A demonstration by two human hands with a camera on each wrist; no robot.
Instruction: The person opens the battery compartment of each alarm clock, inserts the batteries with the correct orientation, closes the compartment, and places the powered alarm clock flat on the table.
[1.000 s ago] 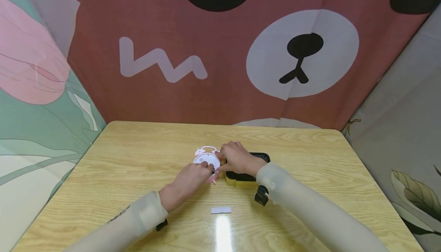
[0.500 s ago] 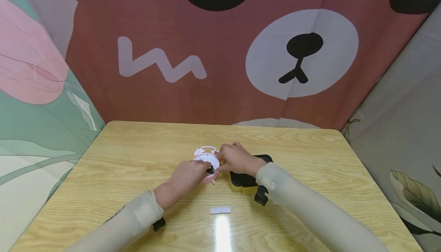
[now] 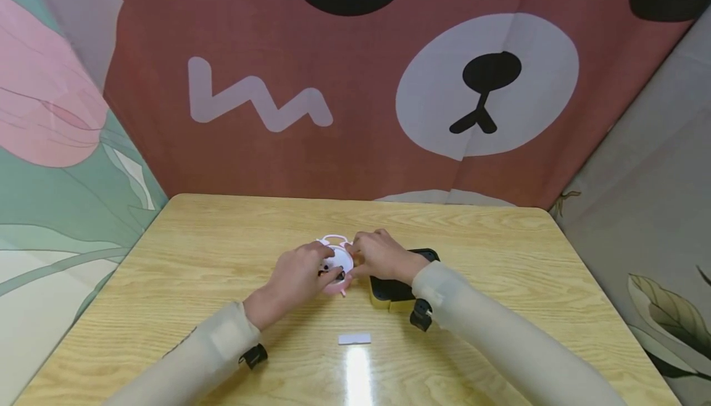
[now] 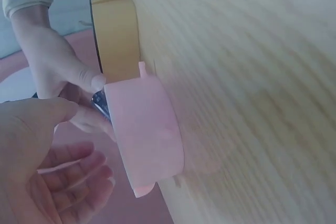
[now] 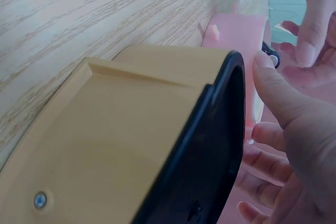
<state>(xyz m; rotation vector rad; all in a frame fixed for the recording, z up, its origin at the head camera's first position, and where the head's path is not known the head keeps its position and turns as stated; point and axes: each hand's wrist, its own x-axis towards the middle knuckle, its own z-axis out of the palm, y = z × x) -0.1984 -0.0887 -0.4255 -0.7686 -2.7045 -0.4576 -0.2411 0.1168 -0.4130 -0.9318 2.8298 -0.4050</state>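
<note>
Head view: I have the pink clock (image 3: 345, 258) lying flat near the middle of the table (image 3: 239, 227), handle (image 3: 335, 236) to the far side, white round face up; I judge that to be its back.
Right hand: (image 3: 382, 253) thumb against the clock's side wall, fingers curled around it; it has hold of the clock.
Left hand: (image 3: 293, 275) over the white side, fingers loosely bent, thumb spread away from them, nothing held; the thumb tip is just beside the dark cylinder.
Dark cylinder: (image 5: 270, 54) tilted, sticking up past the clock's edge; I take it for a battery, hard and smooth, prone to slip, best pinched around its middle.
Clock shell: looks like plastic; I expect it light, stiff and slippery, likely to skid on the wood unless steadied.
Clock wall: my choice for a hold, thumb and fingers spanning the broad pink band.
Slim foot: (image 4: 142, 68) probably fragile, like the handle; I wouldn't pull on either.
Yellow box: (image 5: 131, 135) black-topped, beside the clock; I can't tell if they touch.
White strip: (image 3: 354, 339) on the near side, apart from both.
</note>
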